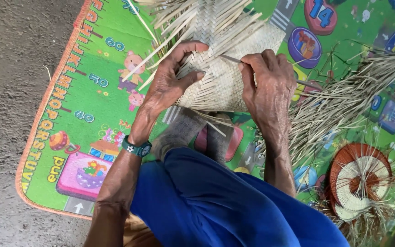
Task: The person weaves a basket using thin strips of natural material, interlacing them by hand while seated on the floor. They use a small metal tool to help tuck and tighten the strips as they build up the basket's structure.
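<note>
Left hand is clamped on the pale, half-woven palm-leaf mat piece, thumb over the top and fingers curled under its lower edge, pinning it steady. Right hand is pinched shut around a thin dark stick-like tool, its tip poking into the weave just beside the left fingertips. Looks to me like the strip-tucking stage: the tool lifts a woven strand so a loose strip can slide under. Next move probably calls for a firm hold from the left while the right levers gently, since those strips look brittle.

The weaving sits near the far edge of the bright green children's play mat, propped over the person's grey-socked feet, with loose strips fanning off its top. A blue trouser leg fills the near side, and there's a dark green wristwatch on the left wrist.

Toward the right edge lies a pile of dry leaf strips, and near the right corner a round brown-and-cream coiled woven piece. The play mat has an orange letter border along its left edge, cartoon pigs and round number badges. Bare grey floor beyond.
</note>
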